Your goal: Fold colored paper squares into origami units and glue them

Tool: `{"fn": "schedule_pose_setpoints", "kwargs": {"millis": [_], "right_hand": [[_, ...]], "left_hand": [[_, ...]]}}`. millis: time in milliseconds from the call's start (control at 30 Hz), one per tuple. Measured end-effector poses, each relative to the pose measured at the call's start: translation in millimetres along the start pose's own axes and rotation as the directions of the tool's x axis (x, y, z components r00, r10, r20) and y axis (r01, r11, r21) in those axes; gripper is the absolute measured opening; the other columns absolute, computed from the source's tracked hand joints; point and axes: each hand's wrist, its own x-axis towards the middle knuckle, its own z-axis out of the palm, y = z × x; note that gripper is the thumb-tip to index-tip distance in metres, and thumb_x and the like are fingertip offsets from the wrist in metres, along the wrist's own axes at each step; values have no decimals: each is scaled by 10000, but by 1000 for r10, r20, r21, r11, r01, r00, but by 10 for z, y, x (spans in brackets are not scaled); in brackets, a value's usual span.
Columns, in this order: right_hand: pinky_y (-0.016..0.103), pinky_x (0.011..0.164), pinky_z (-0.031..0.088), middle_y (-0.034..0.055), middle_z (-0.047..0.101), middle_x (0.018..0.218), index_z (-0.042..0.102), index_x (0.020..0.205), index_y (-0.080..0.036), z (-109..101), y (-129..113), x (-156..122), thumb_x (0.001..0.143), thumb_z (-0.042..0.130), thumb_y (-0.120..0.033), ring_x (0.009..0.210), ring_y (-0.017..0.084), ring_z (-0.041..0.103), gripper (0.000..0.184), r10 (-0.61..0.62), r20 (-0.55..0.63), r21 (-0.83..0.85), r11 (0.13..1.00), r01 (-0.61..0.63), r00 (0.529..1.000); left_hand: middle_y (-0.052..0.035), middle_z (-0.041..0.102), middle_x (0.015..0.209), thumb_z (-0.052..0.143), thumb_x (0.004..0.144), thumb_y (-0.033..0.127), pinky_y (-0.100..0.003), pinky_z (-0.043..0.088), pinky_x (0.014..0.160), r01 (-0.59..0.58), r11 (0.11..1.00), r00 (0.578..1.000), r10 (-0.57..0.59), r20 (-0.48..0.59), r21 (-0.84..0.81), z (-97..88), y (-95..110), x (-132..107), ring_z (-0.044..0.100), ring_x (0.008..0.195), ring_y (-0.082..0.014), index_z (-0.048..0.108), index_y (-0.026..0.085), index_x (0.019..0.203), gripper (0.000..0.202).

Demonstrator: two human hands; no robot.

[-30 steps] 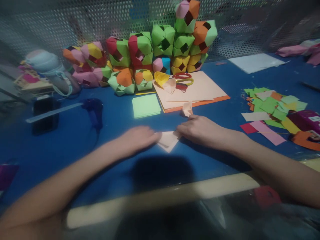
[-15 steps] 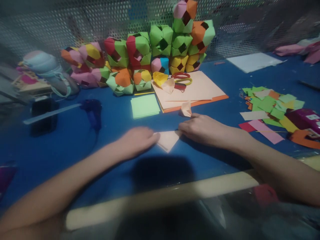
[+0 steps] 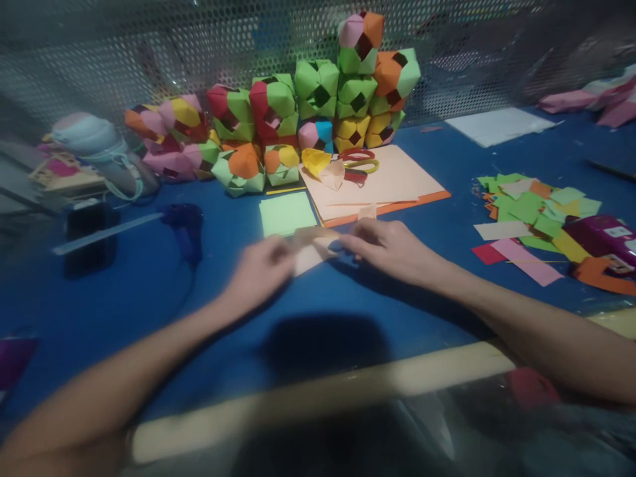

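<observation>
Head camera view: we see a peach paper sheet partly folded between two hands, one flap raised, its folding unfinished by our reading. The left hand, nearly closed, pinches the end beside it; the right hand, fingers curled, meets the opposite tip, though blur keeps us from telling whether it grips. Just beyond the right hand sits a folded peach piece; beyond the left, green paper squares lie flat, and farther off we find assembled paper cubes stacked
</observation>
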Motion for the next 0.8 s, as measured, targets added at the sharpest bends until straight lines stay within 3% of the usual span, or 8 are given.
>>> {"fn": "schedule_pose_setpoints", "kwargs": {"millis": [100, 200, 333, 433, 600, 800], "right_hand": [[300, 707, 438, 104, 669, 937, 519, 1168, -118, 71, 33, 15, 810, 548, -478, 786, 187, 598, 508, 40, -98, 81, 996, -32, 994], [316, 725, 455, 112, 669, 976, 430, 1266, -116, 90, 42, 27, 806, 546, -482, 801, 184, 604, 600, 74, -87, 228, 972, -52, 993], [259, 604, 429, 71, 664, 817, 604, 922, -126, 69, -5, 33, 772, 572, -423, 679, 144, 573, 334, 87, 22, 332, 939, -90, 996], [225, 497, 341, -1, 572, 613, 580, 687, -143, 54, -32, 31, 725, 592, -315, 548, 103, 481, 176, 106, 94, 293, 947, -129, 990], [217, 500, 330, -30, 517, 571, 519, 619, -161, 54, -7, 23, 712, 545, -215, 538, 91, 450, 111, 68, 175, 235, 966, -109, 982], [223, 515, 304, -31, 492, 617, 484, 662, -172, 148, 89, 36, 696, 522, -149, 569, 100, 440, 55, -41, 226, 68, 997, 26, 973]], "left_hand": [[-9, 622, 650, 531, 689, 193, -269, 459, 592, 137, 968, 990, -129, 51, -211, 25, -37, 4, 575, 624, -142, 566, 153, 711, 57], [-37, 643, 693, 564, 661, 171, -293, 498, 595, 203, 894, 979, -185, 85, -399, 77, -71, -4, 587, 611, -143, 600, 133, 770, 121], [-70, 664, 790, 585, 647, 147, -315, 527, 604, 305, 771, 950, -206, 234, -558, 166, 6, -81, 600, 618, -142, 612, 113, 877, 234], [-63, 658, 826, 578, 671, 154, -324, 529, 630, 363, 739, 923, -204, 326, -567, 193, 66, -127, 611, 634, -142, 584, 123, 929, 259], [-37, 635, 892, 606, 696, 220, -308, 497, 713, 141, 931, 989, -116, 93, -337, 151, -12, -74, 603, 779, -155, 559, 168, 966, 280], [-18, 634, 900, 523, 753, 189, -267, 462, 719, -50, 992, 993, 62, 100, -114, 154, -61, -68, 579, 796, -136, 561, 175, 956, 207]]}}
